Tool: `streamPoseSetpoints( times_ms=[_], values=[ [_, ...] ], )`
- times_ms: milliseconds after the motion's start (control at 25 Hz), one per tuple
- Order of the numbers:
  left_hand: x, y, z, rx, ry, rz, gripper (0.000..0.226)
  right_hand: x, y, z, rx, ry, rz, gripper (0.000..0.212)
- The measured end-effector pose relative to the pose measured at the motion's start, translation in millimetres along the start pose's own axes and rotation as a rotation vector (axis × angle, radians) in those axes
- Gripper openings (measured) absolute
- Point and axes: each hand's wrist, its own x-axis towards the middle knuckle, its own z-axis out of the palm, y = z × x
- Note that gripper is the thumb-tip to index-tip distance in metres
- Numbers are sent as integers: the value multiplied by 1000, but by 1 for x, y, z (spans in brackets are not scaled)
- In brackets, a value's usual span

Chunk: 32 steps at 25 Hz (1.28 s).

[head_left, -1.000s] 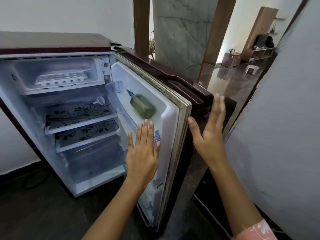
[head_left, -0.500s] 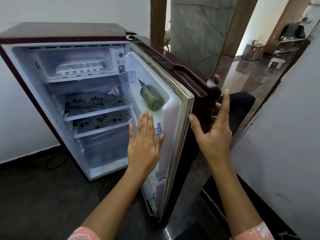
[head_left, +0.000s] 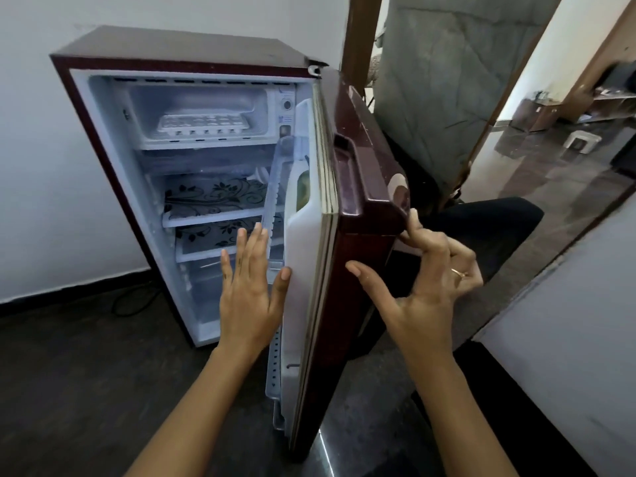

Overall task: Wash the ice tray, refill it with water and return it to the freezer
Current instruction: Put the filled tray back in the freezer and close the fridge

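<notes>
The white ice tray [head_left: 203, 125] lies in the freezer compartment at the top of a small maroon fridge [head_left: 179, 46]. The fridge door [head_left: 358, 208] stands partly swung in, its edge facing me. My left hand [head_left: 249, 287] is flat and open, its thumb resting against the door's white inner lining. My right hand [head_left: 426, 284] is on the outer side of the door, fingertips touching the lower corner of the door handle, holding nothing. A green bottle [head_left: 303, 187] sits in the door shelf, mostly hidden.
Glass shelves with a black floral print [head_left: 213, 197] sit below the freezer. A black cable [head_left: 134, 301] lies on the dark floor at the left. A white wall [head_left: 568, 321] stands close on the right; a doorway behind opens to another room.
The door has swung toward the fridge, hiding most of its inner side. My right hand shifted onto the outer face by the handle, fingers curling. My view has pulled back.
</notes>
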Motion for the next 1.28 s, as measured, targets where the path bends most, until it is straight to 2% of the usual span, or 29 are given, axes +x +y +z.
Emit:
streamPoseSetpoints(
  times_ms=[160, 280, 440, 600, 800, 960, 1120, 1280],
  values=[
    [7, -42, -28, -106, 45, -94, 70, -3, -33, 39, 42, -23, -112, 59],
    [11, -67, -52, -139, 96, -70, 64, -3, -59, 72, 35, -19, -197, 56],
    [11, -92, -77, -175, 161, -83, 60, -5, -83, 118, 28, -142, -224, 44],
    [18, -119, -96, -12, 187, -120, 70, -5, -92, 160, 61, -319, -269, 46],
    [36, -156, -111, 157, 120, -167, 76, 9, -107, 212, 71, -531, -416, 60],
    [54, -192, -119, 241, 9, -156, 92, 30, -121, 251, 78, -642, -508, 64],
    [79, -226, -123, 320, -66, -158, 111, 45, -140, 288, 56, -666, -534, 62],
    [111, -251, -122, 290, -82, -180, 115, 57, -157, 322, 15, -664, -513, 60]
  ],
)
